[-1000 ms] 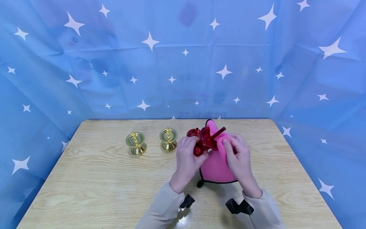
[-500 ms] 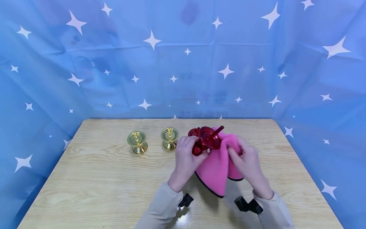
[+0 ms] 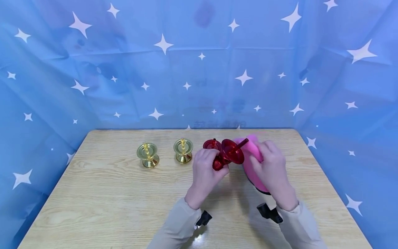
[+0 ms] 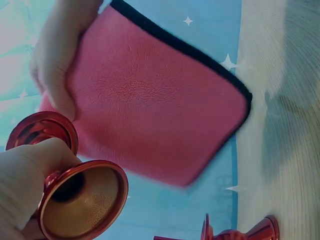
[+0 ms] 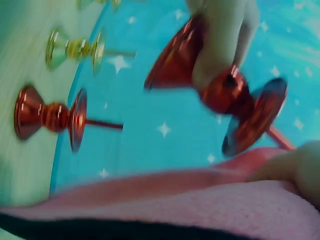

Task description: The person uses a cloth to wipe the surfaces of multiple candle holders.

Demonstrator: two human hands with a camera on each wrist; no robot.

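The red holder (image 3: 232,156) is held clear of the table (image 3: 109,200), tilted, in the left hand (image 3: 205,169), whose thumb and fingers grip it between base (image 4: 117,185) and saucer (image 3: 228,147). The right hand (image 3: 273,169) pinches a fold of the pink cloth (image 3: 256,178), which hangs to the right of the holder. The hands are apart; whether the cloth touches the spike (image 3: 241,145) cannot be determined. A second red holder (image 3: 209,144) stands upright on the table beyond the left hand, in line with the right gold holder (image 3: 183,152) and the left gold holder (image 3: 148,155). Principal hazard, as judged: snagging. The spike points toward the cloth, so a fold drawn across it could catch and twist the red holder in the grip. Second hazard: slippage. The metal appears smooth and the hold is confined to the narrow middle; a hard pull on the saucer could turn the piece or drop it. Third hazard: collision. Lowering the left hand or swinging it outward without checking clearance could tip the second red holder or the right gold holder. Fourth hazard: sweep. The cloth's loose black edge (image 4: 190,47) could brush the second red holder if the right hand crosses too far leftward. Excess side load on the thin spike could also bend it.
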